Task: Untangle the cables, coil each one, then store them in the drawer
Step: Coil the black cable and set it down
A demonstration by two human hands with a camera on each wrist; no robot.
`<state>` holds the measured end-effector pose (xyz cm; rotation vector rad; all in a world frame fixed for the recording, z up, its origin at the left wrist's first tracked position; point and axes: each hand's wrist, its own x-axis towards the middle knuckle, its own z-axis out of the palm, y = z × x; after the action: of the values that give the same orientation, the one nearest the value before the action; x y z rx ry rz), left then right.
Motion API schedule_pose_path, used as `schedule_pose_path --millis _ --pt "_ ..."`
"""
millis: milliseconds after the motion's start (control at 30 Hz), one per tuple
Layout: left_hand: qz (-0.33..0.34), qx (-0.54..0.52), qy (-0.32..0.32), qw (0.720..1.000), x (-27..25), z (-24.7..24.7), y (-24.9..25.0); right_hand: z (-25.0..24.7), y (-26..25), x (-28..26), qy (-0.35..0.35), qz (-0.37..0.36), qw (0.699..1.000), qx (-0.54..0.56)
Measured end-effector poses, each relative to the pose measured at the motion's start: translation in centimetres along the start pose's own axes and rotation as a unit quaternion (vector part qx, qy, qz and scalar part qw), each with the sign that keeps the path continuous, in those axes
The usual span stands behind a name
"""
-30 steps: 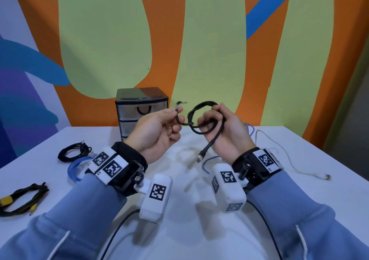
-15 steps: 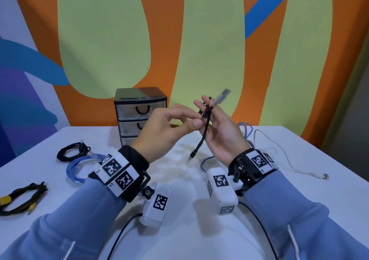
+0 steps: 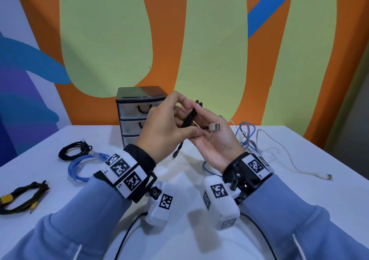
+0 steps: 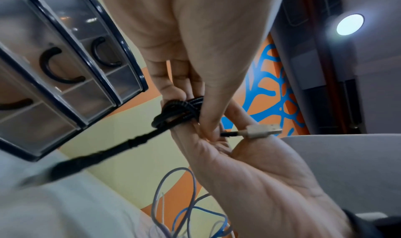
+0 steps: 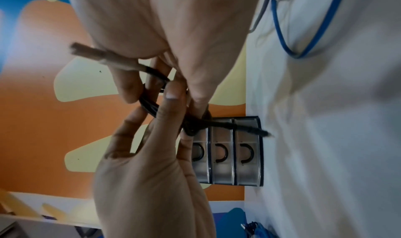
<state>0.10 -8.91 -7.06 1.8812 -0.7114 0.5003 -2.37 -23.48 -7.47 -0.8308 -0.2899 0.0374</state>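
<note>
Black cable (image 3: 189, 118), bunched into loops, is held above the white table (image 3: 299, 200) before the 3-drawer unit (image 3: 131, 118): left hand (image 3: 165, 132) pinches the bundle, right hand (image 3: 215, 140) cradles it, fingers wrapped by the loops, USB plug (image 3: 215, 126) over its palm.

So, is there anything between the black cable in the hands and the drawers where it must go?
No object lies between them. The black cable is held up in front of the drawer unit, but all three drawers look closed, so one must be opened first.
</note>
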Motion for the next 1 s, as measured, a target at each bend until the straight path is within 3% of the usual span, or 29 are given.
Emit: schedule_pose_path --millis 133,267,333,467,567,700,833,1000 --pt "0.013 0.081 0.039 0.996 0.2 -0.6 -0.2 0.0 0.2 0.0 0.044 -0.001 0.999 -0.021" --pt "-0.058 -0.056 0.025 0.996 0.7 -2.3 -0.8 -0.9 -0.1 0.5 0.163 -0.039 0.972 -0.167" --pt "-0.086 -0.127 0.014 0.988 0.7 -2.7 -0.7 -1.7 -0.2 0.9 0.190 -0.045 0.963 -0.188" --pt "-0.113 -0.222 -0.017 0.968 0.6 -2.7 -0.1 -1.7 -0.1 1.0 0.114 0.016 0.983 -0.144" --pt "-0.106 -0.199 -0.002 0.974 0.7 -2.9 0.2 -1.2 -0.2 0.7 0.093 0.011 0.983 -0.158" --pt "-0.055 -0.045 0.042 0.997 0.8 -3.2 0.0 -0.4 -0.3 0.2 0.068 -0.019 0.986 -0.154" --pt "-0.046 0.157 0.109 0.980 0.7 -3.0 0.1 0.1 0.1 0.0 0.039 -0.038 0.979 -0.195" --pt "-0.095 -0.003 0.117 0.989 1.0 -2.8 -0.1 0.0 0.3 0.0 0.037 -0.046 0.978 -0.201"
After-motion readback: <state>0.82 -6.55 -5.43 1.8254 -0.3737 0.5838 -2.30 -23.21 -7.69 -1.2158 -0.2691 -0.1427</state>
